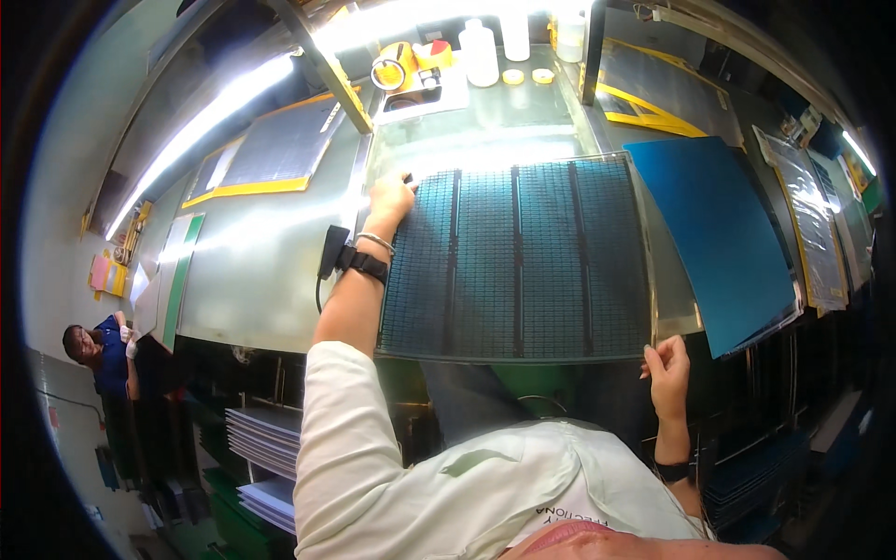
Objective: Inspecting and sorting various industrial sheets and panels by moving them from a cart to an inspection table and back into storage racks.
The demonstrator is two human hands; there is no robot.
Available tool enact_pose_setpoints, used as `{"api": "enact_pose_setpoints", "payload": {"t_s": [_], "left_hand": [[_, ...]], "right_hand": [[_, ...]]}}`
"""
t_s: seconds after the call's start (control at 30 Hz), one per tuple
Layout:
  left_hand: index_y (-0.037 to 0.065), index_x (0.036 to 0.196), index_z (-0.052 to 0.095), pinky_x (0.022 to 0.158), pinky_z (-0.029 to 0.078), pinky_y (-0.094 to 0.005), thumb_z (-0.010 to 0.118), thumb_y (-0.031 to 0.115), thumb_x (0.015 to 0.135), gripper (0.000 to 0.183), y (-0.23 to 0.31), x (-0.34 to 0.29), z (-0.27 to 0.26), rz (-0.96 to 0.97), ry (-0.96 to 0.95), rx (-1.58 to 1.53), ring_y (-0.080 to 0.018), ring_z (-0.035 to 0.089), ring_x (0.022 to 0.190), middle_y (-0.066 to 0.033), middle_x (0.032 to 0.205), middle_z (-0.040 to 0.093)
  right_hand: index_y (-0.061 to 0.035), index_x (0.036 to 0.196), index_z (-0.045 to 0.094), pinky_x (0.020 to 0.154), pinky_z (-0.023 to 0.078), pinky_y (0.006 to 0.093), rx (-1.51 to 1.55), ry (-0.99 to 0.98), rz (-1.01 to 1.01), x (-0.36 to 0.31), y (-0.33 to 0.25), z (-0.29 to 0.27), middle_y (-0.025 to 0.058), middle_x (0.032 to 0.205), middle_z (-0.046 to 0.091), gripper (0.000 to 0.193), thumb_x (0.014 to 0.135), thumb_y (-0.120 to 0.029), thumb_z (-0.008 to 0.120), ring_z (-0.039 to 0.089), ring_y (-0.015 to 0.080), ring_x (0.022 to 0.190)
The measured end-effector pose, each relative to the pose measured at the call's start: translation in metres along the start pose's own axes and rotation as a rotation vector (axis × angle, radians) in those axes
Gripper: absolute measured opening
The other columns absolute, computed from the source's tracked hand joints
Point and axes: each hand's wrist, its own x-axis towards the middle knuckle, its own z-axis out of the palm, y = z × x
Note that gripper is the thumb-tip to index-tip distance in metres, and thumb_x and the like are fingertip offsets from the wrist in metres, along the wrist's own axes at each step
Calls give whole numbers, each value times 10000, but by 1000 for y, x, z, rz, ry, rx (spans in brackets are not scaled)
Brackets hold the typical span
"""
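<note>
Two hands [387, 201] on gridded panel [515, 261]

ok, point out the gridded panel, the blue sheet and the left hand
gridded panel [518, 261], head view, middle of its surface
blue sheet [719, 233], head view, centre of its face
left hand [387, 201], head view, back of hand

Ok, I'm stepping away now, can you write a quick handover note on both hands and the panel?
Left hand: flat on the far left corner of the grid panel, pressing it down.
Right hand: at the near right corner, fingers at the panel's edge; whether there is a closed grip is unclear.
Panel lies flat on the lit table, near edge at the table's front.
Blue sheet lies to the right, apart from the panel.
Done: panel laid on the table. Left: cannot tell from this view.
</note>
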Motion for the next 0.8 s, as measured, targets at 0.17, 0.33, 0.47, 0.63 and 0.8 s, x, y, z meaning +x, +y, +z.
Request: {"api": "enact_pose_setpoints", "payload": {"t_s": [0.17, 0.33, 0.47, 0.63, 0.8], "left_hand": [[131, 1043, 651, 813, 459, -397, 609, 262, 815, 266, -9, 11, 10, 165, 27, 65, -316, 591, 941, -141, 978, 635], [89, 1013, 655, 806, 462, -391, 614, 232, 805, 256, -8, 11, 13, 151, 30, 43, -320, 600, 913, -157, 956, 639], [62, 977, 659, 804, 464, -388, 649, 246, 780, 270, -17, 4, 12, 52, 132, -82, -327, 606, 893, -170, 937, 642], [53, 1005, 647, 809, 460, -379, 682, 240, 751, 317, -17, -11, -2, -60, 33, -196, -327, 598, 924, -167, 966, 638], [64, 963, 668, 818, 458, -369, 682, 215, 751, 260, -12, -7, 5, 13, 189, -151, -320, 598, 923, -164, 990, 633]], "right_hand": [[-71, 769, 397, 466, 441, 193, 16, -23, -2, 2, -2, 0, 5, 646, 456, 190, 857, -48, 564, 484, 65, 527], [-73, 763, 396, 477, 423, 194, 23, -18, 31, 2, -5, 2, 9, 649, 456, 187, 854, -22, 551, 479, 69, 542], [-69, 771, 399, 469, 445, 194, 34, -12, 13, 1, -2, 2, 6, 649, 454, 187, 854, -42, 565, 484, 65, 529], [-66, 770, 403, 469, 447, 196, 25, -10, 30, 0, -3, 0, 6, 660, 454, 184, 852, -38, 564, 483, 65, 530], [-68, 769, 405, 473, 448, 195, 28, -18, 41, 2, -4, 1, 2, 661, 453, 183, 854, -42, 566, 484, 65, 532]]}}
